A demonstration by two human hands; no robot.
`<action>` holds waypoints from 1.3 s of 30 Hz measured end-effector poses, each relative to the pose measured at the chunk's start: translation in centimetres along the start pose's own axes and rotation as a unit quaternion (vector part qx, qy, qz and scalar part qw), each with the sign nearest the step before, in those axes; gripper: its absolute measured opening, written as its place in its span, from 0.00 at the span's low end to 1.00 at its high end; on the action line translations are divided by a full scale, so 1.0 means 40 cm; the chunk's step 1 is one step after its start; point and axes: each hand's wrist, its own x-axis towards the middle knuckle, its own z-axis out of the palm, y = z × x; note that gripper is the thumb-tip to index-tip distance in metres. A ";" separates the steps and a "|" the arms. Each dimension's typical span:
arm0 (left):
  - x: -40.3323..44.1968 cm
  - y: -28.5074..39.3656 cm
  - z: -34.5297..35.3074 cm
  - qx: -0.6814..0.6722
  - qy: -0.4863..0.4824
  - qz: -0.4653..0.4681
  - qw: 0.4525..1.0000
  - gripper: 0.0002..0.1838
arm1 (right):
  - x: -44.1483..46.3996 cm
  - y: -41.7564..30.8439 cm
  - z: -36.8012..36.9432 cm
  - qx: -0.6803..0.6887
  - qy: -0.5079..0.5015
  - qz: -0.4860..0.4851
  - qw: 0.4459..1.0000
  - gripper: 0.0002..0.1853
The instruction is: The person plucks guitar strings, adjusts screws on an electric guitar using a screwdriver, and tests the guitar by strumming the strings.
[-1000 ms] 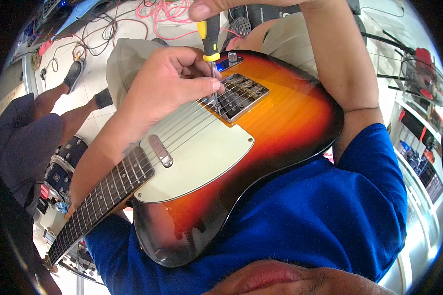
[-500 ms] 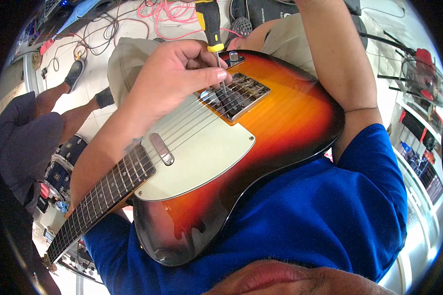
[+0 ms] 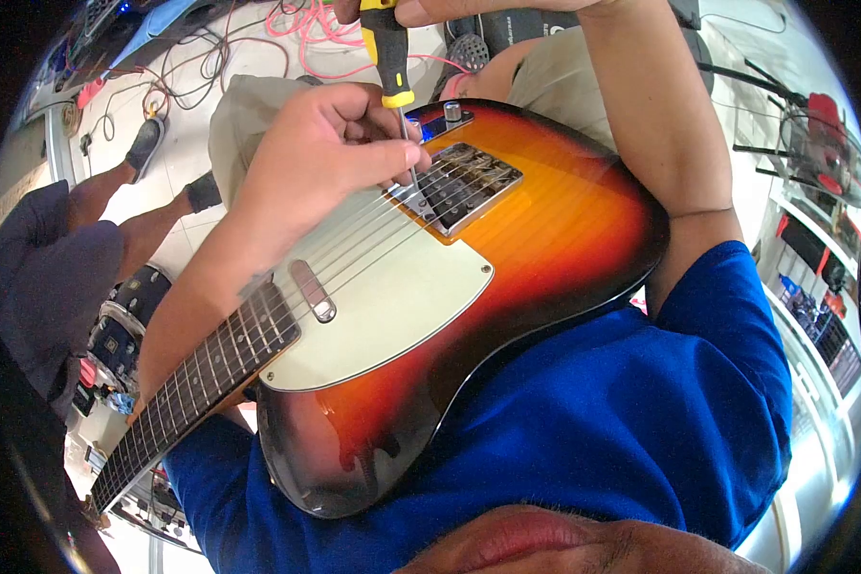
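A sunburst electric guitar (image 3: 574,210) lies across my lap, its neck (image 3: 196,383) pointing to the lower left. My right hand (image 3: 459,8), partly cut off by the top edge, grips the yellow-and-black handle of a screwdriver (image 3: 388,62). Lower down, my left hand (image 3: 325,148) pinches the metal shaft between thumb and fingers. The shaft slants down to the strings by the neck-side edge of the metal bridge (image 3: 497,182); I cannot make out exactly what the tip touches. Beside the bridge are a pale pickguard (image 3: 411,297) and a control knob (image 3: 452,112).
Another person's legs (image 3: 148,215) stand at the left. Pink cable (image 3: 301,24) and dark cables (image 3: 187,62) lie on the tiled floor. A fan (image 3: 823,158) stands at the right, and a dark bag (image 3: 536,29) lies beyond my knees.
The screwdriver has shifted left, its tip moving from over the bridge towards the pickguard side. My left hand moved slightly left with it. My right hand's fingers have come into view on the handle.
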 end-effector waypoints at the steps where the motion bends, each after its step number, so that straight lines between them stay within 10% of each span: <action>1: -0.003 0.004 0.000 0.004 0.000 -0.007 1.000 0.11 | 0.006 0.013 -0.003 0.039 -0.016 0.005 0.999 0.15; 28: -0.002 0.007 0.004 0.013 -0.027 -0.022 0.999 0.11 | 0.011 0.028 0.006 0.093 -0.037 0.032 0.995 0.11; 39: 0.002 0.000 0.005 0.004 -0.020 0.007 1.000 0.11 | 0.022 0.004 0.003 -0.071 0.017 0.113 0.991 0.28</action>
